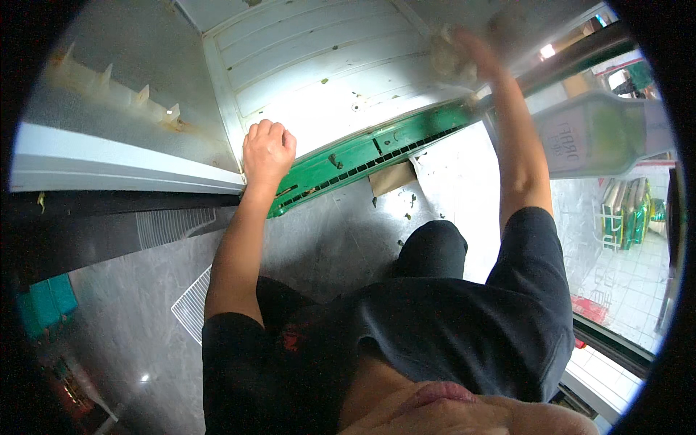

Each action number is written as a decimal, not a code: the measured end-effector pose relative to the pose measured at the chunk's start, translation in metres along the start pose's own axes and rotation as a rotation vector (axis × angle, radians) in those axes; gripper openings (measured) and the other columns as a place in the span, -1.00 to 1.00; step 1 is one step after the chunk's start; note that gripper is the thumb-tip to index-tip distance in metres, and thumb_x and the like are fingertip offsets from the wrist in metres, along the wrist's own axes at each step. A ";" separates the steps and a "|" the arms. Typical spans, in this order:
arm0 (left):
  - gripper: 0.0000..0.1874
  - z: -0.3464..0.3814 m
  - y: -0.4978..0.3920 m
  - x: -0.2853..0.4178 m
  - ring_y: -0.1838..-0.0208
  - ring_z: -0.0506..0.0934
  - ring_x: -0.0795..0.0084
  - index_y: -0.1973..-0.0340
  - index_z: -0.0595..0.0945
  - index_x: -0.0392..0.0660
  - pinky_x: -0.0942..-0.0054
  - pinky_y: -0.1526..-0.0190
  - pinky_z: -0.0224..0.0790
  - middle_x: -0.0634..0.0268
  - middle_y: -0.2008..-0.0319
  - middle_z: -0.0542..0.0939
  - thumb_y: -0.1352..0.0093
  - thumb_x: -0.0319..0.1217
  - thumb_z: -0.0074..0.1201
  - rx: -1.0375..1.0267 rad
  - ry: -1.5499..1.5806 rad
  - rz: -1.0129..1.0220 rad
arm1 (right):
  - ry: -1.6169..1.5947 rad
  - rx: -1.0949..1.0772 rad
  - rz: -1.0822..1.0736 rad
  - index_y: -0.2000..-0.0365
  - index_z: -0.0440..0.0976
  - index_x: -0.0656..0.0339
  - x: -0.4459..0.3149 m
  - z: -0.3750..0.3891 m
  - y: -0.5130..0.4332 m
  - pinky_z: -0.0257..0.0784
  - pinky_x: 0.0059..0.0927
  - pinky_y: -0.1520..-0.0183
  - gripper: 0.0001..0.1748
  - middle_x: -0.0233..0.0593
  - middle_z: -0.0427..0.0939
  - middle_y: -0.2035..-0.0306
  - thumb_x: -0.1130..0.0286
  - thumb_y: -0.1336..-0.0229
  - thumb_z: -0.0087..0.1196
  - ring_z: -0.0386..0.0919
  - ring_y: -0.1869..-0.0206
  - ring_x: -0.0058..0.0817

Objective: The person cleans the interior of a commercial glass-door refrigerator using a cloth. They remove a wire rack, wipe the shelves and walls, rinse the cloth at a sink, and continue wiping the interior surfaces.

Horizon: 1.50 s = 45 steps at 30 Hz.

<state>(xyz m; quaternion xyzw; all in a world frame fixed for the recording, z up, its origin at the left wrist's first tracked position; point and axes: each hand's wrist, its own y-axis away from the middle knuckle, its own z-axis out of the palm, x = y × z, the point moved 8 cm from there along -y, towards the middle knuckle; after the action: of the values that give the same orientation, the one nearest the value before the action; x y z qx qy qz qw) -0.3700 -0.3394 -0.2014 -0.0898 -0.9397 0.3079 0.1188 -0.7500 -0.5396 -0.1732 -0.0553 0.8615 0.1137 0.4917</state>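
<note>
My left hand [269,149], with curled fingers, rests on the front edge of a white ribbed cabinet floor [304,89], near its left corner. Whether it holds anything does not show. Up at the right, my right hand [479,57] is blurred, with a pale crumpled cloth [452,57] at its fingers against the cabinet's inner side. Small green and dark scraps lie scattered on the white floor. A green sill [359,155] with a dark slotted strip runs along the front, bearing a few dark scraps.
A glass door [587,217] with a bottle picture stands open at my right. Shelf brackets [141,95] jut from the left wall. White wire racks [193,304] lie low at the left. Cardboard [392,178] and leafy scraps lie below the sill, near my knee.
</note>
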 end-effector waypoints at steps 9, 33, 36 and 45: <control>-0.93 0.000 -0.001 0.005 0.31 0.46 0.17 0.56 0.54 -0.13 0.22 0.26 0.35 0.23 0.44 0.49 -0.14 -0.43 0.08 -0.029 -0.017 0.018 | 1.075 0.365 -0.078 -0.13 0.40 0.04 0.073 0.036 -0.030 0.30 -0.03 -0.19 -0.44 0.08 0.39 -0.15 -0.04 -0.27 -0.16 0.43 -0.13 0.01; -0.95 0.000 -0.002 0.010 0.35 0.45 0.08 0.53 0.51 -0.17 0.18 0.30 0.32 0.14 0.45 0.50 -0.16 -0.50 0.05 -0.026 0.001 0.043 | 1.066 -0.166 -0.148 0.18 0.61 0.09 0.056 0.091 -0.010 0.49 -0.11 0.03 -0.65 -0.11 0.64 0.18 0.17 -0.10 0.01 0.60 0.09 -0.12; -0.96 -0.002 -0.001 0.006 0.34 0.46 0.09 0.53 0.51 -0.16 0.18 0.29 0.32 0.15 0.45 0.49 -0.16 -0.49 0.05 -0.034 -0.042 0.046 | 0.944 -0.242 -0.045 0.19 0.61 0.18 -0.039 0.197 0.037 0.45 0.01 -0.01 -0.59 0.03 0.54 0.02 0.12 -0.09 0.03 0.51 -0.04 -0.05; -0.94 -0.002 -0.002 0.010 0.28 0.47 0.17 0.55 0.53 -0.11 0.22 0.23 0.33 0.23 0.42 0.50 -0.14 -0.44 0.08 0.011 -0.015 0.034 | 1.195 -0.043 -0.179 0.04 0.51 0.09 0.035 0.102 0.011 0.42 -0.01 -0.08 -0.50 0.00 0.51 -0.01 -0.02 -0.13 0.04 0.45 -0.09 -0.03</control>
<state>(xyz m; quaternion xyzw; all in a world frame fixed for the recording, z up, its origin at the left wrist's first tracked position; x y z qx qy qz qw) -0.3786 -0.3370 -0.1971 -0.1025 -0.9372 0.3158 0.1068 -0.6855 -0.5029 -0.2519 -0.1920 0.9781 0.0386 -0.0710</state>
